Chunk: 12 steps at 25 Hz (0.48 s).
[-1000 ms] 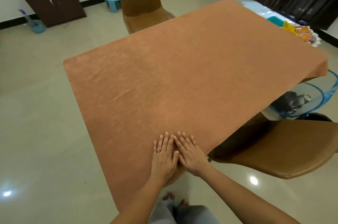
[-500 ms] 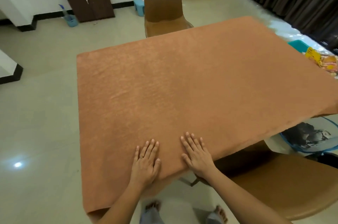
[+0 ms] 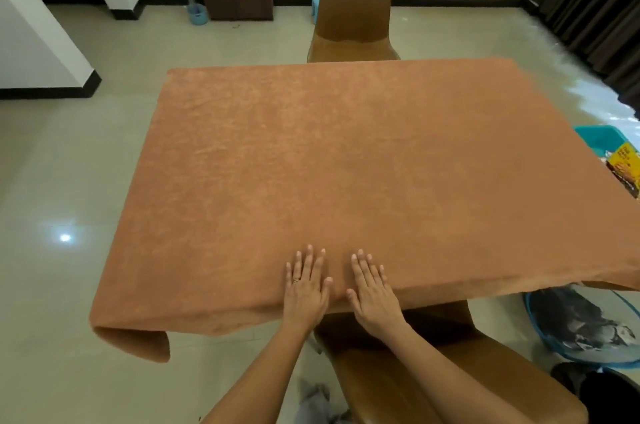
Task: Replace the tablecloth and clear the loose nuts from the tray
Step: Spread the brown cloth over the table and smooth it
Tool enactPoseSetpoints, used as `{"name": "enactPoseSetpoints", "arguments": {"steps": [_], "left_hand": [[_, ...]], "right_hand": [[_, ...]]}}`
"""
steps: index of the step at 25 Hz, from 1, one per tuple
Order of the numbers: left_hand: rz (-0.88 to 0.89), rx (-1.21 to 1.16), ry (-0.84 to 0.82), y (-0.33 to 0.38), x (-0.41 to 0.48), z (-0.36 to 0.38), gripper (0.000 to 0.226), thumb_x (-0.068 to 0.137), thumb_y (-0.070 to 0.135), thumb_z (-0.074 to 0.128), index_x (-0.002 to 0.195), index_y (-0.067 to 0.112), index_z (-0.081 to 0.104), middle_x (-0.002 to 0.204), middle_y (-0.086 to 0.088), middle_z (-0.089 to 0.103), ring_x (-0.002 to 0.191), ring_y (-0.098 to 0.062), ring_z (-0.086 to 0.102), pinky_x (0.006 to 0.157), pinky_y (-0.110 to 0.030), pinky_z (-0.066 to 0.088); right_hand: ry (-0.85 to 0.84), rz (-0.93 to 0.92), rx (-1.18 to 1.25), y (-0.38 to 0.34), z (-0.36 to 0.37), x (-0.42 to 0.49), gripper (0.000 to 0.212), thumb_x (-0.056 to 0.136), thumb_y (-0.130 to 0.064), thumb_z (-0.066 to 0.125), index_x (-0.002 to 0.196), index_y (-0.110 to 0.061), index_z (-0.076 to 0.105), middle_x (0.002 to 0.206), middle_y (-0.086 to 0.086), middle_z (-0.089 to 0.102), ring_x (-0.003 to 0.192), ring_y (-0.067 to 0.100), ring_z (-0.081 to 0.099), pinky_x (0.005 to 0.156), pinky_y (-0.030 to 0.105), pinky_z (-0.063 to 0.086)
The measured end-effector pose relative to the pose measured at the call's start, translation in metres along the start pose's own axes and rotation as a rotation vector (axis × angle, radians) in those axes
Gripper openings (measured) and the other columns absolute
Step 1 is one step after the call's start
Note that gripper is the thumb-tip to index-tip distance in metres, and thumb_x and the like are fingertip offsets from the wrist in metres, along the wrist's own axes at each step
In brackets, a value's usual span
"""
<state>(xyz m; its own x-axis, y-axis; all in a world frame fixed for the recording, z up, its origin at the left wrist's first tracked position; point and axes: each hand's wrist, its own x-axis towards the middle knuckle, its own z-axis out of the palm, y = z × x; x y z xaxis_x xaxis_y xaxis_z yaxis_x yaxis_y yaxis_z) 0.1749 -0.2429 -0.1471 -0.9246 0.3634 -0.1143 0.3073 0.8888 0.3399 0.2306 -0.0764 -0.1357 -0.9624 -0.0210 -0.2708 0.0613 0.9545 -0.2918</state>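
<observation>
An orange-brown tablecloth [image 3: 346, 163] covers the whole table, its near left corner hanging over the edge. My left hand [image 3: 306, 281], with a ring on one finger, lies flat on the cloth at the near edge, fingers straight. My right hand [image 3: 370, 285] lies flat beside it, a small gap between the two. Neither hand holds anything. No tray or nuts show on the table.
A brown chair [image 3: 353, 7] stands at the far side and another brown chair [image 3: 433, 371] just under my arms. A blue basket with dark cloth [image 3: 575, 326] sits on the floor at right. A teal tub [image 3: 602, 139] and yellow packet [image 3: 625, 163] lie right of the table.
My hands, touching side by side a second ago, have slid apart along the near edge of the cloth. My view has swung round to face the table squarely.
</observation>
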Motion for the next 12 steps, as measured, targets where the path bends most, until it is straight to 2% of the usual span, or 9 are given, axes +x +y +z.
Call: {"name": "enactPoseSetpoints", "arguments": {"steps": [2, 4, 6, 8, 12], "left_hand": [[0.007, 0.043, 0.006, -0.005, -0.002, 0.007, 0.059, 0.096, 0.049, 0.021, 0.148, 0.021, 0.027, 0.154, -0.005, 0.024, 0.143, -0.026, 0.023, 0.116, -0.039, -0.001], [-0.007, 0.056, -0.002, -0.011, -0.001, 0.008, 0.059, 0.096, 0.048, 0.026, 0.148, 0.021, 0.028, 0.153, -0.005, 0.029, 0.143, -0.023, 0.02, 0.115, -0.038, -0.001], [-0.018, 0.046, -0.043, -0.01, -0.003, 0.011, 0.059, 0.096, 0.049, 0.026, 0.149, 0.023, 0.026, 0.154, -0.004, 0.026, 0.144, -0.022, 0.019, 0.115, -0.038, -0.003], [-0.029, 0.059, -0.005, -0.01, -0.006, 0.015, 0.059, 0.096, 0.051, 0.023, 0.15, 0.027, 0.021, 0.157, 0.0, 0.019, 0.145, -0.019, 0.014, 0.115, -0.037, -0.006], [-0.074, 0.065, 0.009, -0.007, -0.008, 0.016, 0.062, 0.092, 0.055, 0.014, 0.15, 0.034, 0.01, 0.159, 0.006, 0.008, 0.146, -0.013, 0.001, 0.117, -0.039, -0.008]], "right_hand": [[-0.001, -0.039, 0.024, -0.008, 0.005, 0.005, 0.071, 0.088, -0.06, -0.011, 0.148, -0.023, -0.016, 0.154, -0.006, -0.026, 0.141, 0.01, -0.027, 0.115, 0.037, -0.015], [0.026, -0.042, 0.0, -0.004, 0.009, 0.008, 0.075, 0.087, -0.062, -0.009, 0.15, -0.021, -0.012, 0.156, -0.005, -0.022, 0.141, 0.01, -0.026, 0.114, 0.037, -0.015], [0.033, -0.008, -0.03, 0.017, 0.007, 0.002, 0.076, 0.089, -0.064, -0.003, 0.15, -0.02, -0.009, 0.156, -0.005, -0.018, 0.144, 0.013, -0.02, 0.115, 0.038, -0.011], [0.057, 0.042, -0.067, 0.048, 0.002, -0.004, 0.079, 0.089, -0.068, -0.002, 0.15, -0.019, -0.011, 0.156, -0.004, -0.02, 0.144, 0.014, -0.017, 0.116, 0.038, -0.009], [0.077, 0.119, -0.073, 0.117, -0.017, -0.021, 0.084, 0.081, -0.072, -0.018, 0.147, -0.02, -0.022, 0.152, -0.005, -0.03, 0.141, 0.008, -0.027, 0.116, 0.035, -0.015]]}}
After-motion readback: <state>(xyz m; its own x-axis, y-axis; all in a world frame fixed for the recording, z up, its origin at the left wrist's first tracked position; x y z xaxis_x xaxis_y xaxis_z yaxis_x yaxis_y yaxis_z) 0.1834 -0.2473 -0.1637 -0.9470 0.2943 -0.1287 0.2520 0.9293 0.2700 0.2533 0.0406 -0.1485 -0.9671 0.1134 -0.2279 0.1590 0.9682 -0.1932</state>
